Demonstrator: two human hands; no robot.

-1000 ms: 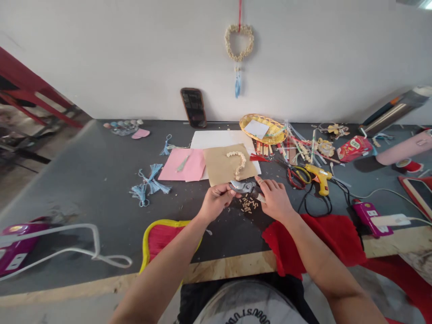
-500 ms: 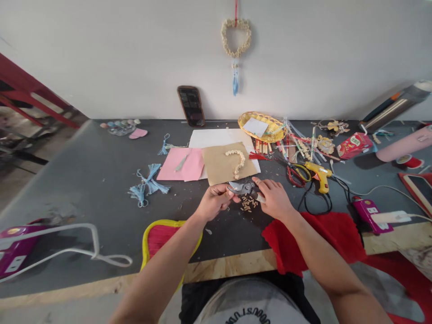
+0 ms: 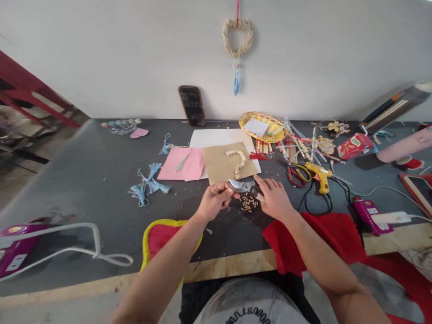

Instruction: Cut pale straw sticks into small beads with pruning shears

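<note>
My right hand is wrapped round the handles of small pruning shears, whose blades point left. At the blade tips, my left hand pinches something too small to make out. Under the shears lies a pile of short beige pieces on the dark table. Just beyond, a curved string of cream pieces rests on brown paper, which overlaps a white sheet and pink paper.
Blue tassels lie left. To the right are a yellow glue gun, scissors, a red cloth and a purple power socket. A yellow basket and a phone stand at the back.
The view has shifted very slightly. Both hands and the shears stay in nearly the same place.
</note>
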